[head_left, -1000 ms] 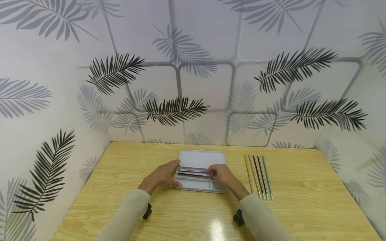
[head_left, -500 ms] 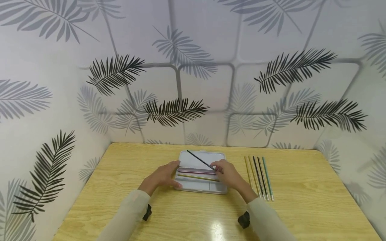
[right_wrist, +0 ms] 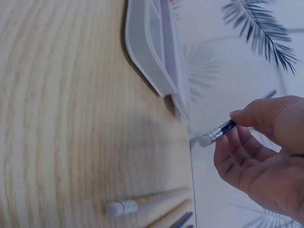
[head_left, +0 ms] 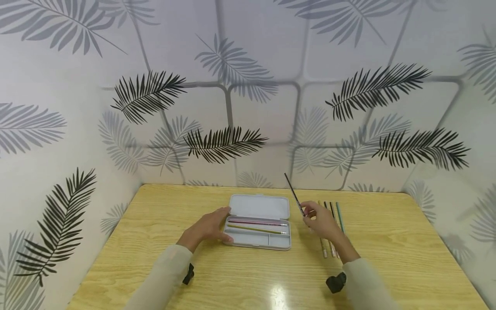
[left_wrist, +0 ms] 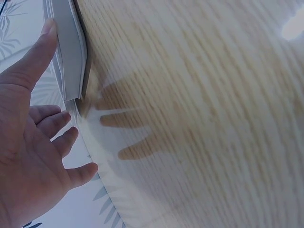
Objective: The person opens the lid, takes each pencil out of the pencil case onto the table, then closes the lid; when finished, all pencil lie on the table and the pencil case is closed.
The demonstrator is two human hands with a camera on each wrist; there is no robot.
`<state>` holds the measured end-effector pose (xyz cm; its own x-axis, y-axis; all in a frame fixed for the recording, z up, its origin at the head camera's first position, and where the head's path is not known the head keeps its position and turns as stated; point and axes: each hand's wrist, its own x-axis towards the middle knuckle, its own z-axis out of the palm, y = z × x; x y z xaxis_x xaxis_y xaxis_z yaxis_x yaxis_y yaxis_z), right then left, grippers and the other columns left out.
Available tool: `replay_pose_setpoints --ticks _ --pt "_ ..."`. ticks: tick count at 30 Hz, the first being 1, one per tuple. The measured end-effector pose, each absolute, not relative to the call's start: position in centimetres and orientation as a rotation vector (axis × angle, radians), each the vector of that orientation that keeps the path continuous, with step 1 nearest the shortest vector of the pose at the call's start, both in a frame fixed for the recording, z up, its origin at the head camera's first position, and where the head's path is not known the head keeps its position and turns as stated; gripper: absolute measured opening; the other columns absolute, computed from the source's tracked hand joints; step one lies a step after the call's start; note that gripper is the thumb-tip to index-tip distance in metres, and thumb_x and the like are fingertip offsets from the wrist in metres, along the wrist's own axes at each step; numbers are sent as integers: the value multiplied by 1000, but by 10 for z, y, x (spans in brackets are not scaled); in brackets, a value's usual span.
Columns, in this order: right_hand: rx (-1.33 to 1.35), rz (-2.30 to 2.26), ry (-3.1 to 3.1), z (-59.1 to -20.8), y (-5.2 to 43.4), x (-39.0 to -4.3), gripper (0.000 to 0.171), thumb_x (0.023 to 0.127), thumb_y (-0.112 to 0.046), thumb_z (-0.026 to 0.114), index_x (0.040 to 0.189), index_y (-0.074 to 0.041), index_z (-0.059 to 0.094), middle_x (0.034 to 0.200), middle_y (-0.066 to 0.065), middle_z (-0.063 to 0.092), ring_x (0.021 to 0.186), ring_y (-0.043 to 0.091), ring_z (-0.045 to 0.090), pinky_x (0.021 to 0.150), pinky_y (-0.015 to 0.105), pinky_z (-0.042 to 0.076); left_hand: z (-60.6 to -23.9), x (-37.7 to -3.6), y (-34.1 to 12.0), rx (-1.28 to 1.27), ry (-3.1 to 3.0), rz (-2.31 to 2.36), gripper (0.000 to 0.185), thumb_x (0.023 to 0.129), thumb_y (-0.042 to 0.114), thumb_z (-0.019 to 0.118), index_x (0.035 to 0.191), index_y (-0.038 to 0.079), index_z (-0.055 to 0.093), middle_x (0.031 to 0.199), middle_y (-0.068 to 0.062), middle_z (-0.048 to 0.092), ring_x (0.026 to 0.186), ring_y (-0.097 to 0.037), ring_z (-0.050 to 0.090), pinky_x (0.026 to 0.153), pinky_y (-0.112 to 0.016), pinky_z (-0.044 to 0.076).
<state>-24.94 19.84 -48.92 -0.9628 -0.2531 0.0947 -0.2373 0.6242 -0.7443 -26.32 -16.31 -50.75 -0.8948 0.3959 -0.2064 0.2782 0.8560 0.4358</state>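
Head view: the right hand [head_left: 321, 221] pinches a dark pencil [head_left: 293, 194] near its eraser end, thumb and fingers closed on it, tip pointing up and away toward the far edge of the table [head_left: 387, 241]. The pencil is in the air, between the open pencil case [head_left: 258, 228] and the row of loose pencils [head_left: 336, 224] lying toward the right edge. The right wrist view confirms the pinch on the metal-banded eraser end, above the table and clear of the case.

The left hand [head_left: 207, 228] rests at the case's left end, fingers straight and relaxed. In the left wrist view the thumb [left_wrist: 35, 57] lies flat against the case wall, gripping nothing, apparently just steadying it.

The case sits mid-table, lid laid back toward the far edge. Inside, two pencils remain: a reddish pencil [head_left: 257, 222] and a yellow-green pencil [head_left: 257, 229], lying lengthwise in the far compartment. The near compartments look bare.

Progress, as a judgement: emptying the case into the row looks well along. Several pencils are laid out in the row, partly hidden by the right hand, so no exact count. One is in hand, not yet set down, and two are left in the case.
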Motion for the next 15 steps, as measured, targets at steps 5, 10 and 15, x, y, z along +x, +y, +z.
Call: replay_pose_setpoints --ticks 5,10,15 --pt "-289 -1350 2715 -481 220 -243 42 90 -2 54 132 3 47 103 18 56 94 29 62 65 30 53 -508 -263 -163 509 2745 577 107 68 46 81 151 8 24 156 -10 28 145 -28 26 118 -44 26" --pt "-177 -1399 2643 -477 239 -236 48 91 -2 54 136 6 40 102 21 54 85 25 62 67 38 56 -507 -262 -163 516 2739 592 108 68 46 82 151 7 25 156 -11 28 145 -29 26 118 -45 25" --pt "-46 -1393 2611 -478 262 -229 52 91 -4 55 137 8 36 101 21 55 74 21 61 66 38 57 -508 -263 -163 529 2741 584 108 68 45 82 151 7 24 156 -11 27 144 -29 26 118 -45 26"
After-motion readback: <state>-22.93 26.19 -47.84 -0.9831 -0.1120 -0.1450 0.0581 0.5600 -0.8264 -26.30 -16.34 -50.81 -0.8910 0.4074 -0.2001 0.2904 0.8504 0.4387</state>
